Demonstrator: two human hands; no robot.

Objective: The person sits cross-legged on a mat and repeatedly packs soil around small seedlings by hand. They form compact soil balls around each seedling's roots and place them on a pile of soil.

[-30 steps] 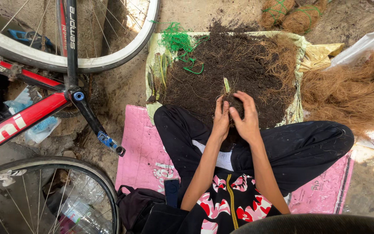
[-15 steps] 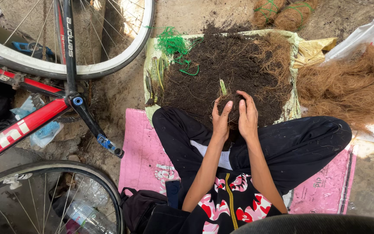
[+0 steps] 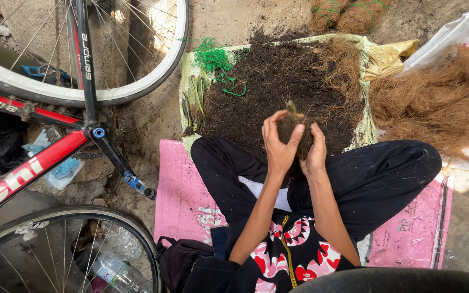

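A red bicycle (image 3: 23, 173) stands at left. At centre, left hand (image 3: 278, 142) and right hand (image 3: 317, 152) both clasp a soil ball (image 3: 295, 130) with a green shoot, held above the soil heap (image 3: 267, 87). Coconut fibre (image 3: 435, 103) lies at right.

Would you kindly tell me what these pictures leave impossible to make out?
Head view only:
- Soil ball: mostly hidden by the left hand and right hand.
- Sprout: too small to identify.
- Fibre balls: cut off by the top edge.
- White sack: cut off by the right edge.
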